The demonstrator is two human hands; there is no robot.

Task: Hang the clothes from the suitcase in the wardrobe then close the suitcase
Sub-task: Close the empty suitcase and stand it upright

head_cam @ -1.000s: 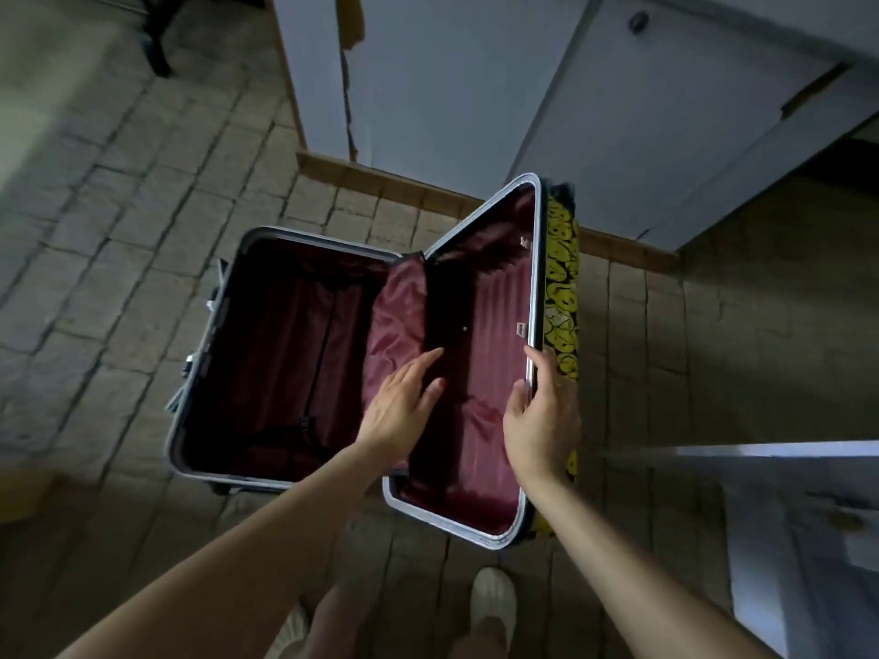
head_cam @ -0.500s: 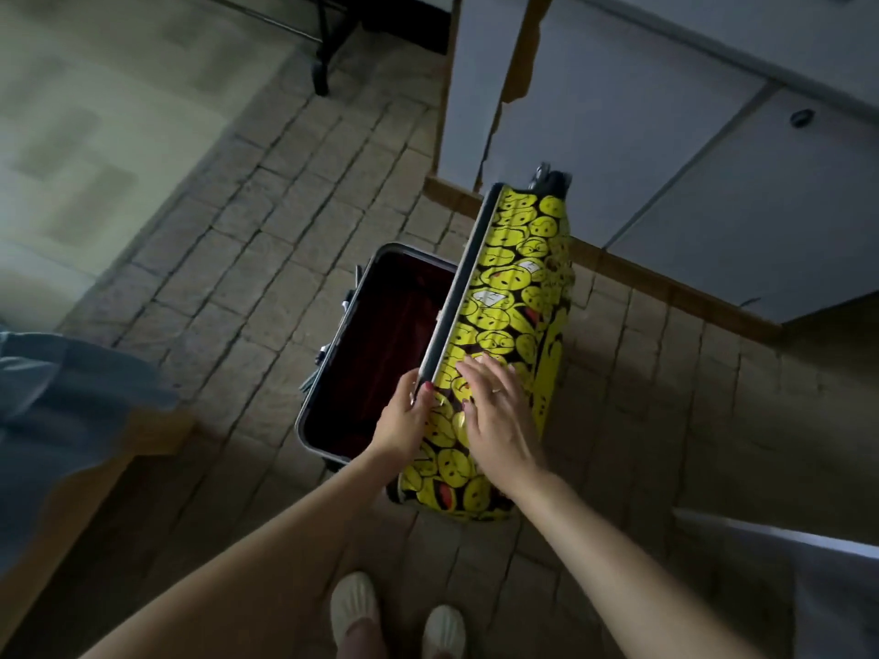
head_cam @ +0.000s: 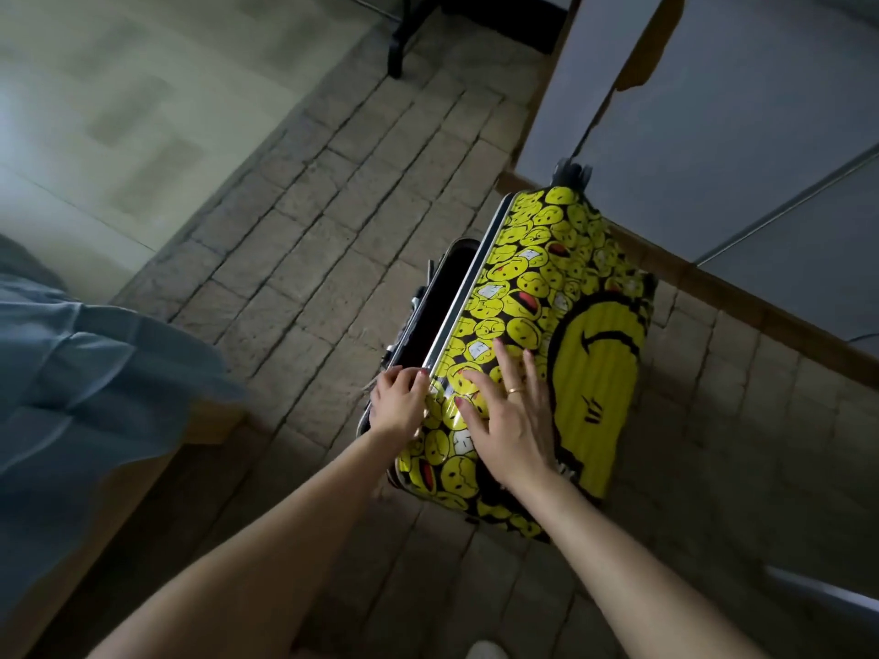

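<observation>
i saw one suitcase on the brick floor, just in front of the pale wardrobe. its lid, covered in yellow smiley faces, was tipped most of the way over the base, leaving only a narrow wedge still open along the left side. what i could see through that gap was dark; i could not tell whether anything lay inside. the case's long axis ran from near my feet away toward the wardrobe, with a wheel at the far end against the wardrobe's wooden plinth.

there were two hands on it. my left hand was at the near end of the silver rim, fingers curled over the lid's edge and gripping it. my right hand lay flat on the lid's printed face, fingers straight and spread, pressing on it, a ring on one finger.

a blue cloth lay over a bed corner at the left.
</observation>
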